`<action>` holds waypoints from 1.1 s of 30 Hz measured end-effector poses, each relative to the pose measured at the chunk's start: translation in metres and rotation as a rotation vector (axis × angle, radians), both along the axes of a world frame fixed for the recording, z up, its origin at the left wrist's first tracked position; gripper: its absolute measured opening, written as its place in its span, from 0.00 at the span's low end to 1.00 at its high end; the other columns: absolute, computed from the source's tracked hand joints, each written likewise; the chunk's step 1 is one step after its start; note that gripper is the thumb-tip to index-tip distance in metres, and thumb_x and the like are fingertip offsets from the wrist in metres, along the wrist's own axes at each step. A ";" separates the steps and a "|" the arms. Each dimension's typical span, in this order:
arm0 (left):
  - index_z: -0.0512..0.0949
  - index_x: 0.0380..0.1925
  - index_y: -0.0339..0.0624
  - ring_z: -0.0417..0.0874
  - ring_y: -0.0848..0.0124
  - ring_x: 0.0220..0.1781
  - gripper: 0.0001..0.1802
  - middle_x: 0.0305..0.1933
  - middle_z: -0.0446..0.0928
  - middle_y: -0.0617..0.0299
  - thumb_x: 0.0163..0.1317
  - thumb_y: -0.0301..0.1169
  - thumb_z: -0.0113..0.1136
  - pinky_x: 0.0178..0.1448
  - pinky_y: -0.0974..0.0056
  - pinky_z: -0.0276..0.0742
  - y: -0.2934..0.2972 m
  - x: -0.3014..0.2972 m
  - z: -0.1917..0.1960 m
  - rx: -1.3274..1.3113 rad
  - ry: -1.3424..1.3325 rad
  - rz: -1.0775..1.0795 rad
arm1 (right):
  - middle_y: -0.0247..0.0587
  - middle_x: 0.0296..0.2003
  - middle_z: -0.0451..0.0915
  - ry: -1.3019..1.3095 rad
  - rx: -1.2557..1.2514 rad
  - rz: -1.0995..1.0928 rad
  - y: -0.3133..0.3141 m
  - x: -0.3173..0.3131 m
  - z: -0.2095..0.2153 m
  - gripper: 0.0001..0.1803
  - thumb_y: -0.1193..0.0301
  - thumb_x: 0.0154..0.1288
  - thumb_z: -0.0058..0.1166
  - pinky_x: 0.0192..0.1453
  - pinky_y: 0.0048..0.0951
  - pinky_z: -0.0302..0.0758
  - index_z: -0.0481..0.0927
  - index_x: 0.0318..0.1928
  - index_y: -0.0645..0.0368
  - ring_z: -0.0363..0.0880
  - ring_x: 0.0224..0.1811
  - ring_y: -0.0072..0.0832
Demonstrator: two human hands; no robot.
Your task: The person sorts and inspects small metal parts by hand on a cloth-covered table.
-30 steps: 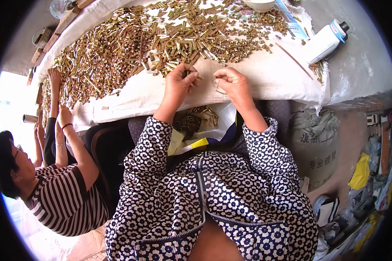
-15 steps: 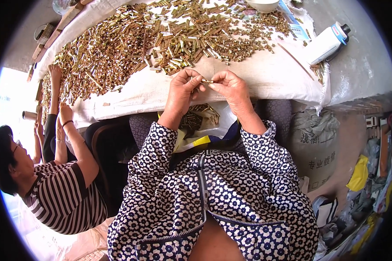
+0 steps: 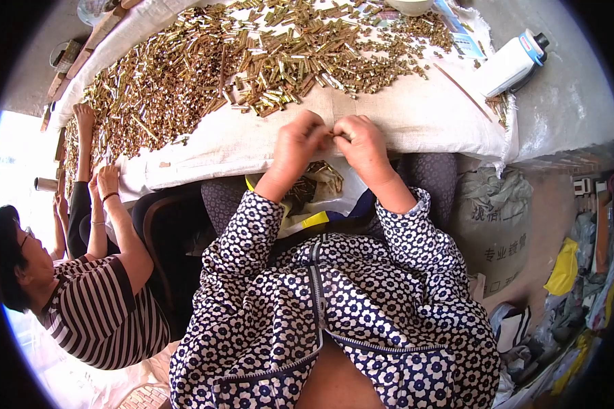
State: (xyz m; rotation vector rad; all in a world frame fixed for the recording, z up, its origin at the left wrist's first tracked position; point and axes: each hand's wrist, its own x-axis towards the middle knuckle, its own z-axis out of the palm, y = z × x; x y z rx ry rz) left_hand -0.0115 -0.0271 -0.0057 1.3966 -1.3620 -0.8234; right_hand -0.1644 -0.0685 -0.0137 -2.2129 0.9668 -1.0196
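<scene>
My left hand [image 3: 298,146] and my right hand [image 3: 363,144] meet over the near edge of the cloth-covered table [image 3: 416,126]. Their fingertips are pinched together on a small brass-coloured metal piece [image 3: 331,133], mostly hidden by the fingers. Motion blurs the left fingers. Beyond my hands lies a wide heap of similar brass-coloured pieces [image 3: 300,58], some long and tube-like, others short. Below my hands, an open plastic bag [image 3: 352,184] with a yellow and blue edge rests in my lap, holding more metal pieces [image 3: 329,178].
At left, a person in a striped shirt [image 3: 106,307] reaches to the heap. A thin stick [image 3: 465,92] and a white bottle [image 3: 508,69] lie at the right, and a pale bowl [image 3: 411,7] stands at the back. A large sack [image 3: 491,218] stands right of my legs.
My left hand has turned and its fingers have curled in more, now blurred. My right fingers have closed in and cover the metal piece more. The co-worker's near hand has shifted slightly.
</scene>
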 end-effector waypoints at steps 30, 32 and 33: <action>0.73 0.34 0.41 0.80 0.56 0.40 0.05 0.35 0.76 0.55 0.57 0.27 0.54 0.42 0.55 0.76 -0.077 0.023 0.016 -0.121 -1.143 0.105 | 0.38 0.34 0.78 0.298 -0.364 -0.296 -0.052 0.000 -0.005 0.06 0.76 0.55 0.55 0.41 0.35 0.76 0.78 0.35 0.55 0.77 0.40 0.37; 0.73 0.33 0.41 0.80 0.56 0.40 0.05 0.34 0.76 0.54 0.56 0.27 0.54 0.42 0.55 0.76 -0.078 0.021 0.016 -0.113 -1.180 0.109 | 0.38 0.34 0.78 0.286 -0.363 -0.297 -0.050 0.000 -0.003 0.06 0.76 0.55 0.55 0.42 0.35 0.76 0.78 0.35 0.55 0.77 0.40 0.37; 0.74 0.32 0.41 0.80 0.56 0.40 0.04 0.34 0.76 0.54 0.56 0.26 0.53 0.42 0.55 0.76 -0.078 0.020 0.014 -0.098 -1.205 0.127 | 0.38 0.34 0.78 0.286 -0.359 -0.299 -0.051 0.000 -0.003 0.06 0.76 0.55 0.55 0.42 0.35 0.75 0.78 0.35 0.55 0.77 0.40 0.37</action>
